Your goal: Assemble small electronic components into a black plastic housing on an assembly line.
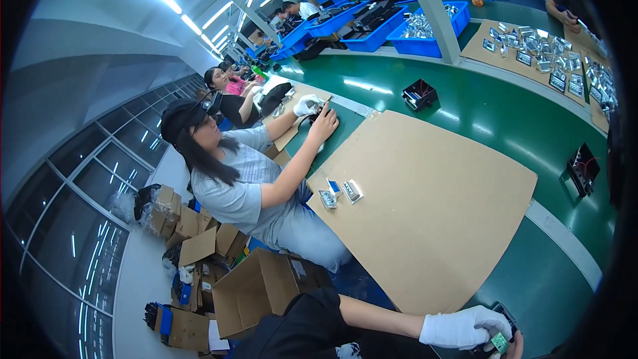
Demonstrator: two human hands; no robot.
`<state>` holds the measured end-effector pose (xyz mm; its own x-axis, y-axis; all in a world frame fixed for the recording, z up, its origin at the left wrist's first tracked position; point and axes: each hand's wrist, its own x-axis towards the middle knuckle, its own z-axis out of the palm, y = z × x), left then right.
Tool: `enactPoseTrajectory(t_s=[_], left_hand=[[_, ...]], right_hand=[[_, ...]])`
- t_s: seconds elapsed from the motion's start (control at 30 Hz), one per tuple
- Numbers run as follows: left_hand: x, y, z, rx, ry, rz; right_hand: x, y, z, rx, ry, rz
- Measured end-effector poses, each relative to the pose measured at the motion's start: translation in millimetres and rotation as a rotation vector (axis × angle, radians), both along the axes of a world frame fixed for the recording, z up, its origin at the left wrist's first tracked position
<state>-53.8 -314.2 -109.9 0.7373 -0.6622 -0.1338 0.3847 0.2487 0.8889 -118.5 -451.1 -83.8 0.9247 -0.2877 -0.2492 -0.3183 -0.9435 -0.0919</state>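
My left hand (465, 327), in a white glove, sits at the lower edge of the view, just off the near corner of a large cardboard sheet (432, 213). It is closed on a small black device (503, 316) that carries a green tag or board. A bare fingertip of my right hand (518, 345) touches the same device; the rest of that hand is cut off by the frame. Three small silver and blue parts (340, 192) lie at the far left edge of the sheet.
A seated co-worker in a grey shirt (232, 179) reaches onto the green table (505, 119). Black open boxes (419, 95) (583, 167) stand on it. Blue bins (425, 33) and a sheet of several metal parts (545, 53) are behind. Open cartons (259, 289) crowd the floor.
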Motion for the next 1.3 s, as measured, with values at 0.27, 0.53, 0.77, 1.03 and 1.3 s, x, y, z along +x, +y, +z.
enactPoseTrajectory(t_s=[0.27, 0.53, 0.77, 1.03, 1.3], left_hand=[[13, 12, -7, 0.014, 0.277, -0.179], [6, 14, 2, 0.357, -0.328, -0.059], [6, 11, 19, 0.398, -0.218, -0.127], [-13, -30, -108, -0.248, 0.292, 0.032], [20, -10, -73, -0.013, -0.931, -0.055]], right_hand=[[-7, -36, -2, 0.403, -0.205, 0.055], [-18, -62, -16, 0.419, -0.293, 0.188], [-18, -77, -26, 0.419, -0.406, 0.32], [-15, -80, -6, 0.378, -0.573, 0.492], [20, 10, -10, 0.231, -0.674, -0.337]])
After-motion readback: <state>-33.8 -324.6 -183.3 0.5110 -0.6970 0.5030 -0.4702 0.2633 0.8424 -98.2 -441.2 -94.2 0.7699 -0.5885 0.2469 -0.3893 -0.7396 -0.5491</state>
